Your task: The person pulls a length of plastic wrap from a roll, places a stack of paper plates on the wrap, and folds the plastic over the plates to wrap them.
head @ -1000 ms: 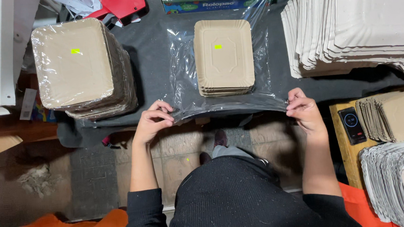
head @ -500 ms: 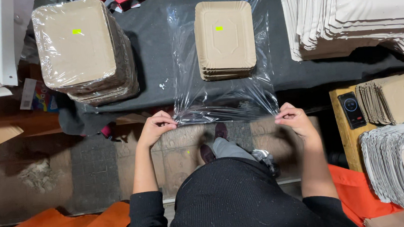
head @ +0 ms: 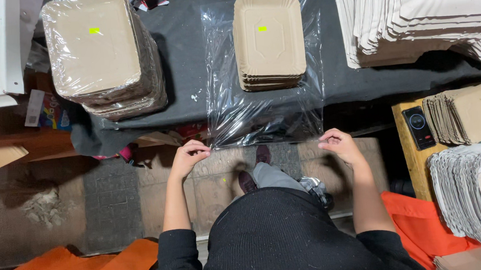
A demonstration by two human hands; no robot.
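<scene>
While left hand (head: 188, 155) and right hand (head: 337, 143) pinch the near corners of clear film (head: 267, 113), it looks light, limp, slippery; edge corners suit gripping best.

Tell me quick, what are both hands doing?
Left hand: closed, pinching the clear plastic sheet at its near left corner.
Right hand: closed, pinching its near right corner.
</scene>
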